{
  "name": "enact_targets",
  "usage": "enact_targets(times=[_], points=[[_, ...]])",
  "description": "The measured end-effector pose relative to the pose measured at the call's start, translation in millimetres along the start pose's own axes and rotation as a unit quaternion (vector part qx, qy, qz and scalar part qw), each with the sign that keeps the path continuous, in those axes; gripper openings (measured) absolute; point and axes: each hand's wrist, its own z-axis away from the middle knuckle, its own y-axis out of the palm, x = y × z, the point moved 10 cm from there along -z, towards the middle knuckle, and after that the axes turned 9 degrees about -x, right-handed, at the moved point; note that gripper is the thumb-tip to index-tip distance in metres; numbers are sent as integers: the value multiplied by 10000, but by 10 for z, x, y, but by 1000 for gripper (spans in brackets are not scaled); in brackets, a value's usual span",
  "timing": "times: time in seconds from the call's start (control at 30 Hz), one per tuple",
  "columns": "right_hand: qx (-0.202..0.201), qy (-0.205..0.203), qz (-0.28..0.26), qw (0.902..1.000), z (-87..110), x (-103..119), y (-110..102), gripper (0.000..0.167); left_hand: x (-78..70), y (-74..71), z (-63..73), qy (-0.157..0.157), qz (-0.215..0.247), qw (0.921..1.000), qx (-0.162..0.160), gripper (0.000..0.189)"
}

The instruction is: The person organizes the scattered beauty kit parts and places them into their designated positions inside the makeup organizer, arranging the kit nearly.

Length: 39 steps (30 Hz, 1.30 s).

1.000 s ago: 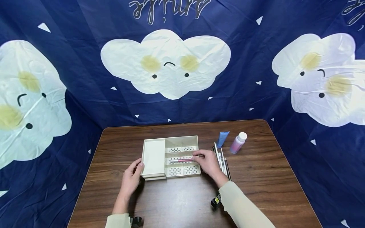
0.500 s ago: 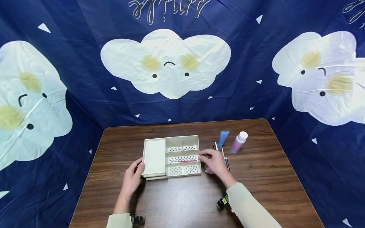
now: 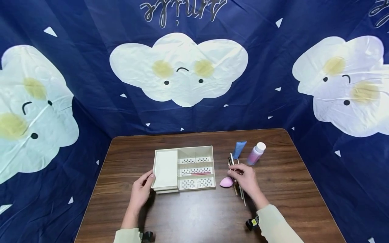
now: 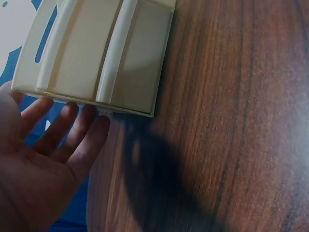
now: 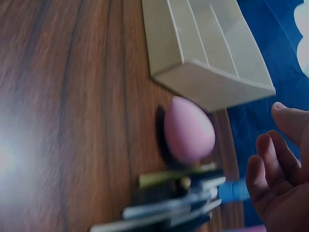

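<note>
A cream compartment organizer (image 3: pixel 165 167) lies on the table; its left part has a flat top. Fingers of my left hand (image 3: pixel 141 191) touch its left side, fairly straight against the wall in the left wrist view. In the organizer's middle compartment rests a thin pink-and-white stick (image 3: pixel 201 173), too small to identify. My right hand (image 3: pixel 247 177) hovers over a bundle of slim makeup brushes or pencils (image 3: pixel 242 195), partly hiding them. Its thumb and fingers stand apart with nothing between them in the right wrist view. A pink makeup sponge (image 5: pixel 188 130) sits between organizer and bundle.
Behind the bundle are a blue squeeze tube (image 3: pixel 239 149) and a pink-purple bottle (image 3: pixel 256 153) with a white cap. The wooden table (image 3: pixel 194 216) meets a dark blue cloth (image 3: pixel 194 118) at its back and sides.
My right hand has let go of the pink-and-white stick in the middle compartment and moved right to the brush bundle, uncovering the sponge. The left hand has stayed at the organizer.
</note>
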Motion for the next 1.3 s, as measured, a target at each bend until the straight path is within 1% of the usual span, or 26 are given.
enact_targets(times=[0.23,0.43,0.57,0.73,0.83,0.97,1.07,1.2,1.3], points=[[-203,339,34,9992,71,-298,-263,20,35,34,-2,-354,452,9984,13,31],[-331,547,256,9976,140,-502,-457,21,34,41,-10,-436,435,9981,-13,31],[-363,714,376,9961,205,-618,-541,21,23,44,-9,-533,415,9977,7,31],[-260,988,280,9944,294,-745,-568,24,13,32,-13,-806,449,9957,-27,31],[-198,1109,280,9932,337,-797,-574,26,-24,30,-29,-791,503,9956,-7,30],[-59,1188,434,9920,371,-847,-576,27,-87,28,-41,-574,564,9967,72,32],[37,1255,550,9906,392,-886,-563,29,-100,27,-34,-523,711,9960,151,33],[115,1241,708,9897,423,-914,-543,30,-86,36,-26,-580,922,9938,209,34],[201,1191,748,9899,451,-918,-512,30,-78,28,-24,-625,981,9931,178,34]])
